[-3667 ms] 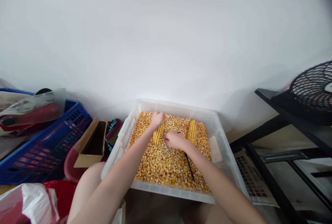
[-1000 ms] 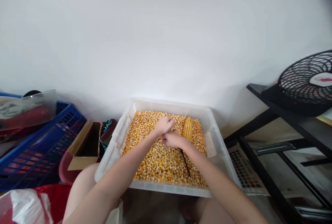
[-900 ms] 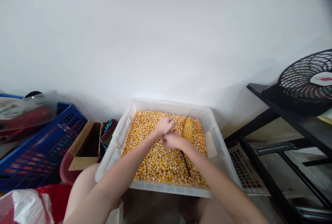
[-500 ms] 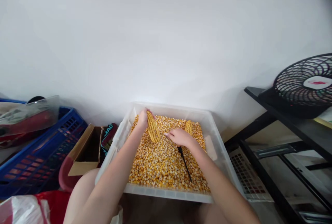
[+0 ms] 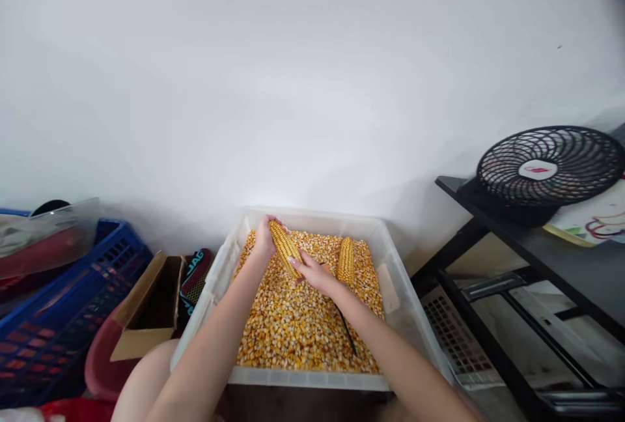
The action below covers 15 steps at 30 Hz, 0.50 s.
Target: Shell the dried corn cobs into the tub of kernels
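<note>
Moved: right hand (image 5: pixel 315 274) now closed in on corn cob (image 5: pixel 284 256), fingers curled against its lower end. Left hand (image 5: pixel 264 239) wraps the cob's top, arm extended, cob tilted above loose kernels (image 5: pixel 293 331) in clear bin (image 5: pixel 400 298). Second cob (image 5: pixel 346 260) lies just beside.
</note>
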Tool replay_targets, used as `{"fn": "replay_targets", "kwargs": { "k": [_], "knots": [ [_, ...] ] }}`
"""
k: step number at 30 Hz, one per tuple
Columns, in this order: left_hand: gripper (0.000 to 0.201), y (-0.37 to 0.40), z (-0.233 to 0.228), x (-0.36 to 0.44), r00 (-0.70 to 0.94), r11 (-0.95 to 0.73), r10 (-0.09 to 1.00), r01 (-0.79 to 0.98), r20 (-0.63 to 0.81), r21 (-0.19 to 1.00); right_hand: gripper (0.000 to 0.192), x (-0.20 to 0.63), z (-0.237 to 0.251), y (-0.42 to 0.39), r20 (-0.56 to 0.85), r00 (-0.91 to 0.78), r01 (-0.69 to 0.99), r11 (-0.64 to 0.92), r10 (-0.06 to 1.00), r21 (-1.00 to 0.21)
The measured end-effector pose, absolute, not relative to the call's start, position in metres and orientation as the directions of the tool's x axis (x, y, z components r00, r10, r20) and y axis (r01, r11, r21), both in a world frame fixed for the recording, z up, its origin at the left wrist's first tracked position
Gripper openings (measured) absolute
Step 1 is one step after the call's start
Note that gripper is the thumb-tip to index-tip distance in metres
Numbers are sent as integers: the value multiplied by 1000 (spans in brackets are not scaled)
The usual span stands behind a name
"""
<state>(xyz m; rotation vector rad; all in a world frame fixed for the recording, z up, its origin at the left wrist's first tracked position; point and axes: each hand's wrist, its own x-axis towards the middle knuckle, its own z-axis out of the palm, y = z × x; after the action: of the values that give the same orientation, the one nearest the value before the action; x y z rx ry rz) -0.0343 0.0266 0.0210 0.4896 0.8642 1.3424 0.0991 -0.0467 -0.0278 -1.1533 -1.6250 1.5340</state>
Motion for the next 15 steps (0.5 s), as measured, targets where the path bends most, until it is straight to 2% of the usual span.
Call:
{"fn": "replay_targets", "kwargs": {
  "k": [10,15],
  "knots": [
    [13,30,4,-35,-54,152,965,-679,-255,719,48,104,-37,-43,-119,-422,239,-17,899,-971],
    [14,34,3,-36,-65,168,955,-686,-289,708,53,111,-32,-42,-136,-430,267,-18,893,-963]
  ]
}}
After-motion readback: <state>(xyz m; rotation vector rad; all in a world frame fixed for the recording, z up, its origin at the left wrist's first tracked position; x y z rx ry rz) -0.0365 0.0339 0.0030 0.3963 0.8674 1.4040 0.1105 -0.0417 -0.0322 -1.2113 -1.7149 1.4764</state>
